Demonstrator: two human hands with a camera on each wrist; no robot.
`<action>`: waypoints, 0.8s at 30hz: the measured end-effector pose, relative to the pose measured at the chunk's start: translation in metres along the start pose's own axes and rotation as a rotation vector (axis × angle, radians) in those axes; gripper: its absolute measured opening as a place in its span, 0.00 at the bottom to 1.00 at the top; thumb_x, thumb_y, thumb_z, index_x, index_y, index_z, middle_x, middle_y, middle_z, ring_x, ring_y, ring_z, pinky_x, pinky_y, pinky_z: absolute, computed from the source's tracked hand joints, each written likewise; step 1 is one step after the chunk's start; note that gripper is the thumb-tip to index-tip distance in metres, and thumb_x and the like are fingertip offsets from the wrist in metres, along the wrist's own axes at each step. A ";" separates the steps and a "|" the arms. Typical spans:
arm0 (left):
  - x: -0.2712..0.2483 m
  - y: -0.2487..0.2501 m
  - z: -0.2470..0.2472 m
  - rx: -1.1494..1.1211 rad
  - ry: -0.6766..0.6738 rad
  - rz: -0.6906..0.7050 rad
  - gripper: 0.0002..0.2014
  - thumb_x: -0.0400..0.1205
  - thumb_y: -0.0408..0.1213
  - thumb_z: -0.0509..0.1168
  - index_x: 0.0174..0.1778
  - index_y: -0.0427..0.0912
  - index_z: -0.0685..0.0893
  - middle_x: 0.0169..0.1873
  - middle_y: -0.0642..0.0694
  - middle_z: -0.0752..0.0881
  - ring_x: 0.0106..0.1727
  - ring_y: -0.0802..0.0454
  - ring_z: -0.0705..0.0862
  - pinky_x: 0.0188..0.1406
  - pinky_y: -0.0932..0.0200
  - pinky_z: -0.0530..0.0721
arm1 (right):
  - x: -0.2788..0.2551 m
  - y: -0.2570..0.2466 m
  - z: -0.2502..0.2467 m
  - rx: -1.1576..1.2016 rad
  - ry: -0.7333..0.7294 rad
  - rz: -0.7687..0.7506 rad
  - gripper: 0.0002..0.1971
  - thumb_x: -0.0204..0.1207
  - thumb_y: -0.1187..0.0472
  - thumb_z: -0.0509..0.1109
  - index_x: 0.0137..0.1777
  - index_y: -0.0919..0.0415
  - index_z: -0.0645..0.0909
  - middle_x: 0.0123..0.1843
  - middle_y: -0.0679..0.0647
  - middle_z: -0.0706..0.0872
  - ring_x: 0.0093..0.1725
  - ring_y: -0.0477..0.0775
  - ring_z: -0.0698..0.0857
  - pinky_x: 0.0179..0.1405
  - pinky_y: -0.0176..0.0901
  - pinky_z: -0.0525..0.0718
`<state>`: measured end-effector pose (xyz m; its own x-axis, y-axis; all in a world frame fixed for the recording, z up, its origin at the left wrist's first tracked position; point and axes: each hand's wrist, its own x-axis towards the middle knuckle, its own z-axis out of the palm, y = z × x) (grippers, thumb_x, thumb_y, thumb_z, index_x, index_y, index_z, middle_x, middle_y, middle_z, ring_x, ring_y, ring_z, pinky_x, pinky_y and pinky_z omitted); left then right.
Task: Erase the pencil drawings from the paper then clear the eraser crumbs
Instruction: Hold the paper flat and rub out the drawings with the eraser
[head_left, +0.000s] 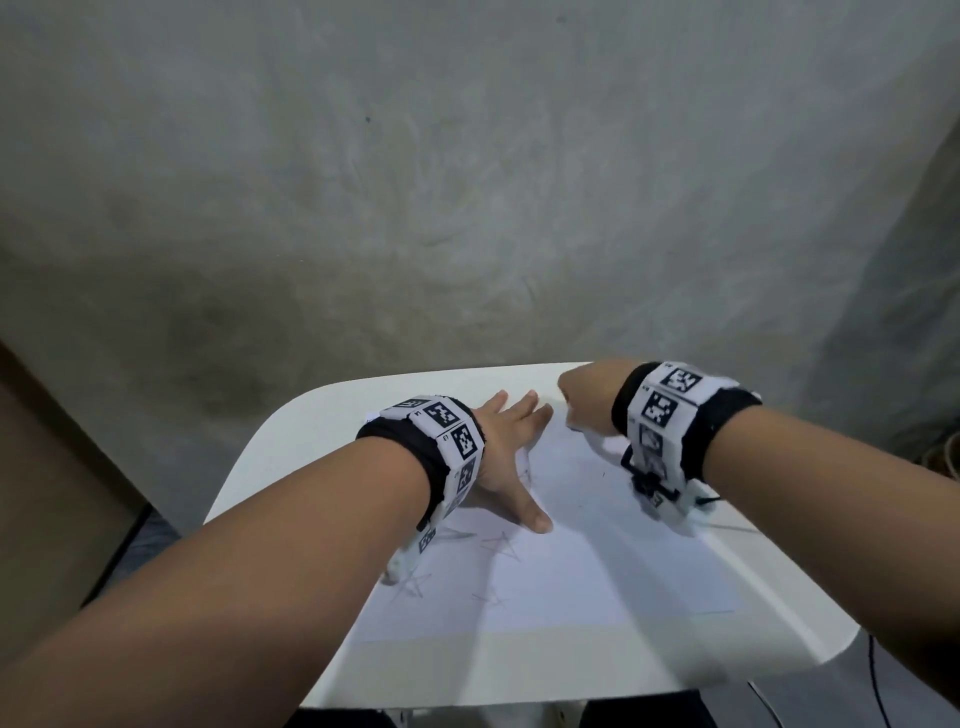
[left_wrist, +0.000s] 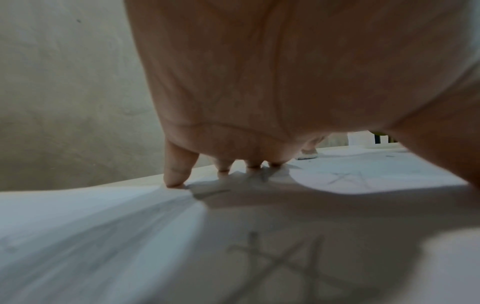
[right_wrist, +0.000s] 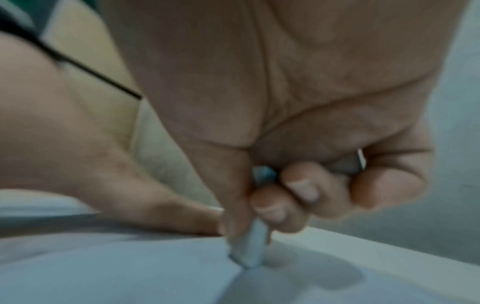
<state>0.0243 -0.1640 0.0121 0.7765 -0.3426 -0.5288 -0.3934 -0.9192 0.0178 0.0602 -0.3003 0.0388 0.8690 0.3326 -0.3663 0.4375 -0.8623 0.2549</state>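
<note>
A white sheet of paper (head_left: 597, 561) lies on a small white table (head_left: 311, 415). Several pencil star drawings (head_left: 501, 545) mark its left half, also seen as stars (left_wrist: 348, 178) in the left wrist view. My left hand (head_left: 506, 457) lies flat with spread fingers on the paper's far left part, pressing it down; its fingertips (left_wrist: 175, 181) touch the sheet. My right hand (head_left: 584, 402) is at the paper's far right corner, fingers curled round a white eraser (right_wrist: 250, 248) whose tip presses on the paper (right_wrist: 130, 277).
A grey concrete wall (head_left: 467, 182) stands right behind the table. A brown panel (head_left: 52, 493) is at the left. Black cables (head_left: 878, 675) hang past the table's right front corner. The table's edges lie close around the sheet.
</note>
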 end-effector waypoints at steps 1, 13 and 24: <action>0.001 0.000 0.001 -0.012 0.009 0.005 0.65 0.67 0.70 0.73 0.86 0.56 0.33 0.84 0.54 0.29 0.85 0.45 0.30 0.81 0.33 0.46 | -0.003 -0.005 0.003 0.017 0.005 -0.034 0.15 0.81 0.59 0.65 0.65 0.63 0.79 0.63 0.57 0.85 0.51 0.57 0.82 0.45 0.43 0.74; -0.015 -0.008 0.008 -0.040 0.011 -0.016 0.66 0.67 0.70 0.73 0.85 0.52 0.30 0.84 0.54 0.29 0.85 0.48 0.29 0.81 0.30 0.42 | -0.018 -0.007 0.010 0.116 0.011 0.018 0.04 0.81 0.61 0.61 0.49 0.61 0.75 0.39 0.52 0.78 0.42 0.56 0.77 0.33 0.40 0.73; -0.028 -0.017 0.018 -0.051 0.014 -0.085 0.65 0.67 0.71 0.72 0.84 0.57 0.30 0.84 0.55 0.29 0.85 0.46 0.32 0.83 0.34 0.45 | -0.026 -0.026 -0.006 0.120 0.014 -0.017 0.06 0.80 0.62 0.63 0.52 0.63 0.79 0.45 0.54 0.83 0.43 0.55 0.78 0.35 0.40 0.74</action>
<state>0.0005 -0.1350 0.0117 0.8127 -0.2654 -0.5186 -0.3009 -0.9535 0.0165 0.0275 -0.2845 0.0470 0.8651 0.3525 -0.3569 0.4225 -0.8955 0.1396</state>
